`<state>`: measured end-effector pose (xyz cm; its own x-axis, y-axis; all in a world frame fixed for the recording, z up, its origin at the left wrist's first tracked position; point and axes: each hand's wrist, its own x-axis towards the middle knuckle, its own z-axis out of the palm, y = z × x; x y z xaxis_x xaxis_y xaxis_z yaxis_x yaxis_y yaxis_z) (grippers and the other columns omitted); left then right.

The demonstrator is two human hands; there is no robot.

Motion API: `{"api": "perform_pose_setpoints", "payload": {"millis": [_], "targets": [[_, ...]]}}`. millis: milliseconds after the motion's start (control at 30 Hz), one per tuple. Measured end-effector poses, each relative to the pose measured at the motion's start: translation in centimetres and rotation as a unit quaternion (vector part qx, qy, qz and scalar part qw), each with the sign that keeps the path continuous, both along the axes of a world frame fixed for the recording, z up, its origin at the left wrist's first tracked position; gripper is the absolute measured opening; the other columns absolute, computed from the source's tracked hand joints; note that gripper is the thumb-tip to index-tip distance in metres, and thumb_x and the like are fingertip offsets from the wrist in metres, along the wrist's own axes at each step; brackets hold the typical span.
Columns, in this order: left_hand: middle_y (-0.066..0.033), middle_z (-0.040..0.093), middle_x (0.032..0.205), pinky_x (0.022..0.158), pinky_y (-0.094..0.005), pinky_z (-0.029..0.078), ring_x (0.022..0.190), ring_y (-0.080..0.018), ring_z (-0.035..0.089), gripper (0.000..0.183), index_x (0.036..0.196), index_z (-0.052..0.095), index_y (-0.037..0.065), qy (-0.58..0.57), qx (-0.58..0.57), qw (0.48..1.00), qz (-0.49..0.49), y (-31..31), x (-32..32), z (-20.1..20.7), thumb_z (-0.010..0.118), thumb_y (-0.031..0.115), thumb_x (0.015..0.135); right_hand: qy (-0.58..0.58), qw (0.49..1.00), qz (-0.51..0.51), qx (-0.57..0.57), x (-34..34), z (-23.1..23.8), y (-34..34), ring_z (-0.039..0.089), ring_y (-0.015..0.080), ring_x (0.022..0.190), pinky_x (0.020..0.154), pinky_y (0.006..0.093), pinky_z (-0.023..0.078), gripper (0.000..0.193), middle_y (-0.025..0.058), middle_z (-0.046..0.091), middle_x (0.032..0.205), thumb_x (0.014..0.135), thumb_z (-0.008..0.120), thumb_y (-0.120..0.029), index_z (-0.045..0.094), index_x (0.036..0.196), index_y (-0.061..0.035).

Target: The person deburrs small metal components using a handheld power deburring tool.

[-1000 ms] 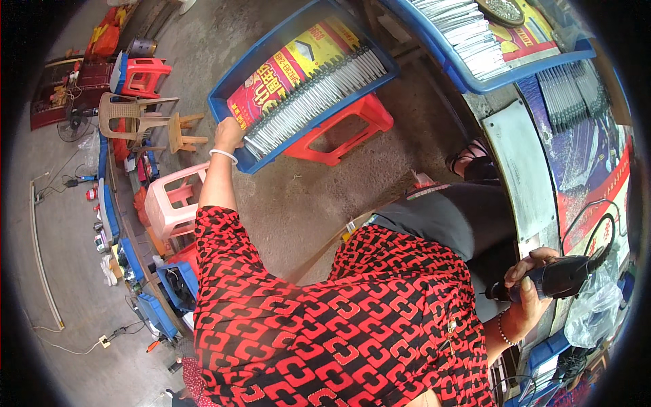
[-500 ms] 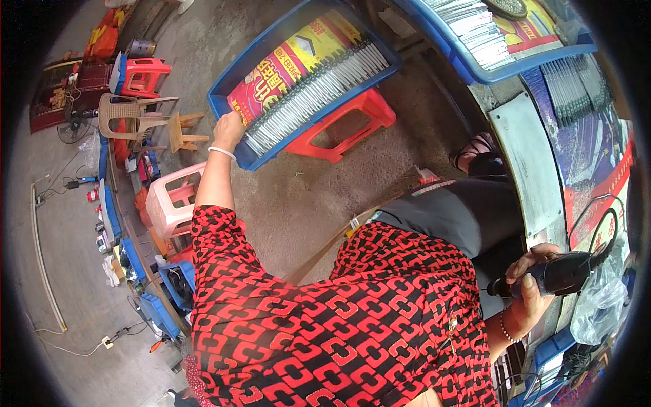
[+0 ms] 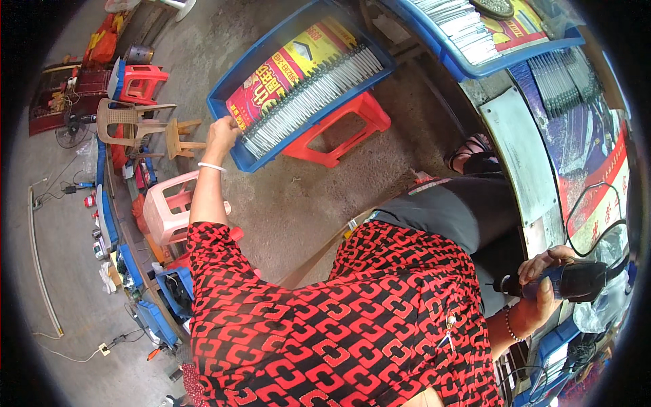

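My left hand (image 3: 222,138) reaches to the near left corner of a blue plastic tray (image 3: 254,163). Its fingers are closed over the rim, beside the end of a row of slim silvery metal pieces with dark ends (image 3: 312,95); whether they pinch one is hidden. That row lies on a red and yellow printed sheet (image 3: 271,76) inside the tray. At the right, my right hand (image 3: 536,292) grips a dark blue and black corded power tool (image 3: 569,281), its narrow nose pointing left and its cable leaving on the right.
A red stool (image 3: 339,136) stands under the tray. On the workbench (image 3: 525,156) sit a second blue tray (image 3: 515,66) with similar pieces and a dark bundle (image 3: 563,85). A clear plastic bag (image 3: 597,312) lies by the tool. Left are a pink stool (image 3: 163,214) and a beige chair (image 3: 125,122).
My left hand has drawn slightly down and left at the tray's corner. My right hand has shifted a little to the right with the power tool. The view has moved slightly.
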<state>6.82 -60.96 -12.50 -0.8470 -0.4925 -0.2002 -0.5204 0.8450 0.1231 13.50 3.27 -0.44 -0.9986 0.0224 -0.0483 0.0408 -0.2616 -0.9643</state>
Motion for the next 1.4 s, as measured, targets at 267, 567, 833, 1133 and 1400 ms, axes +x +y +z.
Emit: {"api": "perform_pose_setpoints", "payload": {"millis": [267, 567, 833, 1133, 1400], "targets": [[-0.0177, 0.064, 0.087, 0.073, -0.0435, 0.048, 0.087, -0.0343, 0.062, 0.018, 0.086, 0.064, 0.006, -0.053, -0.049, 0.996, -0.058, 1.7, 0.1, -0.5, 0.062, 0.019, 0.074, 0.012, 1.0, -0.002, -0.012, 1.1, 0.1, -0.6, 0.048, 0.0146, 0.051, 0.049, 0.025, 0.041, 0.058, 0.0062, 0.049, 0.064, 0.071, 0.076, -0.025, 0.04, 0.107, 0.0013], [-0.0132, 0.065, 0.078, 0.066, -0.0297, 0.048, 0.07, -0.0182, 0.063, 0.011, 0.091, 0.06, -0.001, 0.198, 0.152, 0.952, -0.18, 12.5, -4.5, 6.8, 0.056, 0.006, 0.083, 0.122, 0.98, -0.158, -0.024, 0.5, 3.0, 1.0, 0.046, 0.0143, 0.051, 0.05, 0.0274, 0.041, 0.054, 0.0043, 0.044, 0.065, 0.072, 0.072, -0.025, 0.038, 0.106, -0.0005], [-0.0121, 0.062, 0.077, 0.059, -0.0307, 0.048, 0.066, -0.0242, 0.061, 0.01, 0.088, 0.061, 0.001, 0.183, 0.378, 0.785, -0.455, 34.7, -4.3, 15.1, 0.063, 0.001, 0.078, 0.295, 0.91, -0.289, -0.019, -0.1, 7.5, 0.7, 0.049, 0.0159, 0.053, 0.054, 0.0304, 0.042, 0.052, 0.0047, 0.047, 0.066, 0.076, 0.07, -0.028, 0.037, 0.11, -0.0049], [-0.0142, 0.06, 0.082, 0.062, -0.035, 0.048, 0.073, -0.0302, 0.059, 0.011, 0.087, 0.06, -0.001, 0.215, 0.481, 0.67, -0.523, 51.0, -13.6, 15.4, 0.061, 0.002, 0.077, 0.275, 0.886, -0.373, -0.006, 1.9, 7.3, 3.3, 0.049, 0.0162, 0.051, 0.052, 0.0292, 0.042, 0.05, 0.0052, 0.047, 0.064, 0.074, 0.072, -0.027, 0.037, 0.104, -0.0055], [-0.0121, 0.055, 0.089, 0.073, -0.0366, 0.046, 0.086, -0.029, 0.056, 0.019, 0.093, 0.064, 0.006, 0.271, 0.268, 0.719, -0.58, 62.1, -25.0, 9.3, 0.064, 0.005, 0.074, 0.248, 0.897, -0.363, -0.031, 2.9, 6.4, 5.3, 0.052, 0.0179, 0.052, 0.052, 0.0304, 0.047, 0.051, 0.0072, 0.051, 0.065, 0.073, 0.075, -0.02, 0.038, 0.103, -0.0034]]}}
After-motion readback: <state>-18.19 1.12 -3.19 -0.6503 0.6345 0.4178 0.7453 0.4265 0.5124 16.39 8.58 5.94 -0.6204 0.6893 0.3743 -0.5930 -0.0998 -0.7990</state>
